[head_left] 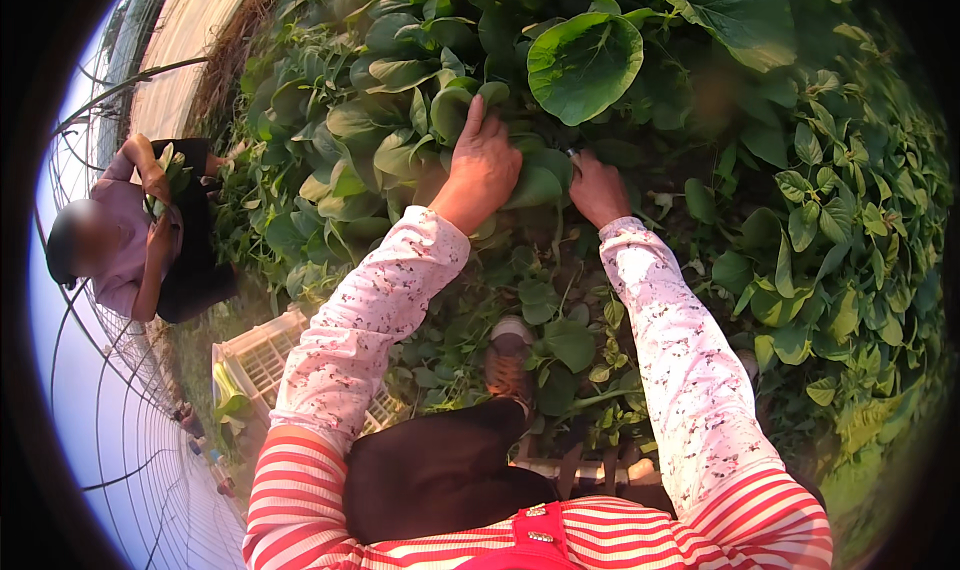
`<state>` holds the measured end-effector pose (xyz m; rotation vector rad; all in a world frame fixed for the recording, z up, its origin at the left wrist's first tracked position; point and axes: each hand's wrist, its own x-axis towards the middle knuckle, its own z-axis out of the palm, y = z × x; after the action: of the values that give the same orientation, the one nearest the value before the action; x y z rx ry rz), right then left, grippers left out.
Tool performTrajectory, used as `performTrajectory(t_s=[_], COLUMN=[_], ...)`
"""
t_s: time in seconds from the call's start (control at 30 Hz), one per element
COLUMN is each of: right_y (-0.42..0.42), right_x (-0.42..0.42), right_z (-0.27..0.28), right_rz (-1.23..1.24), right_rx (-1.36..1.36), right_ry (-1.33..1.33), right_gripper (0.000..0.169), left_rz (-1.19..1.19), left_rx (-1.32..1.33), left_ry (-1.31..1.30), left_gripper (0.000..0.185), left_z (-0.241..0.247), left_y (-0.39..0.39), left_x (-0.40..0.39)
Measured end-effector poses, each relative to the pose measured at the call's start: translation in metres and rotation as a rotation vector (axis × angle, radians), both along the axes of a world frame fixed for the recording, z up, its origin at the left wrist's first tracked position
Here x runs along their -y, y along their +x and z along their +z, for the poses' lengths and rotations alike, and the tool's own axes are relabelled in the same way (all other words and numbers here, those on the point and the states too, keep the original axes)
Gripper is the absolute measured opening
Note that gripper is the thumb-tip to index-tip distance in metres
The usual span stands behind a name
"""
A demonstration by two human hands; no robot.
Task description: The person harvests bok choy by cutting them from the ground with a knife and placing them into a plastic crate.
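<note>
My left hand (484,163) is closed around a leafy green plant (538,182), one finger stretched up along its rounded leaves. The curled fingertips are hidden among the foliage. Just to the right and low in the leaves, my right hand (598,189) grips a small tool (572,152); only a short shiny metal part shows past the fingers, and its far end is lost in shadow. Above both hands spreads a large cupped leaf (585,67). More broad-leaved greens (405,75) grow densely to the left of my left hand.
A pale plastic crate (262,349) stands on the left beside my left arm, with a cut stalk by it. Farther left, a person (135,232) crouches holding greens (169,176). Trailing leafy plants (817,217) fill the right side. My shoe (510,360) rests among low plants.
</note>
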<state>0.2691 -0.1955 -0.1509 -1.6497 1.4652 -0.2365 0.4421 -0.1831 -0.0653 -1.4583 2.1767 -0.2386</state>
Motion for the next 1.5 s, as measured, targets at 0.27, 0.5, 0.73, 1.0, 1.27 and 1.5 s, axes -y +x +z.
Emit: performTrajectory(t_s=[0.27,0.5,0.73,1.0,1.27,1.5], right_y=[0.012,-0.014,-0.025,-0.035,-0.038,-0.047], right_x=[0.014,0.006,-0.034,-0.032,-0.04,-0.046], right_z=[-0.012,-0.023,-0.025,0.024,0.015,0.01], right_rz=[0.068,0.183,-0.511,-0.695,-0.682,-0.745], right_rx=[0.022,-0.004,0.546,1.211,1.795,1.799], right_ry=[-0.074,-0.012,0.096,0.627,0.875,0.887], right_gripper=[0.03,0.032,0.013,0.013,0.06,0.055], left_rz=[-0.017,-0.012,-0.044,0.163,0.177,0.166], left_rx=[-0.196,-0.267,-0.522,-0.67,-0.614,-0.577], left_ry=[-0.127,-0.191,-0.336,-0.314,-0.254,-0.239], left_gripper=[0.017,0.015,0.02,0.035,0.033,0.031], left_z=[-0.007,-0.008,0.001,0.022,0.009,0.0], left_y=[0.01,0.015,0.014,0.007,0.004,0.006], left_x=[-0.006,-0.014,-0.032,-0.034,-0.035,-0.044])
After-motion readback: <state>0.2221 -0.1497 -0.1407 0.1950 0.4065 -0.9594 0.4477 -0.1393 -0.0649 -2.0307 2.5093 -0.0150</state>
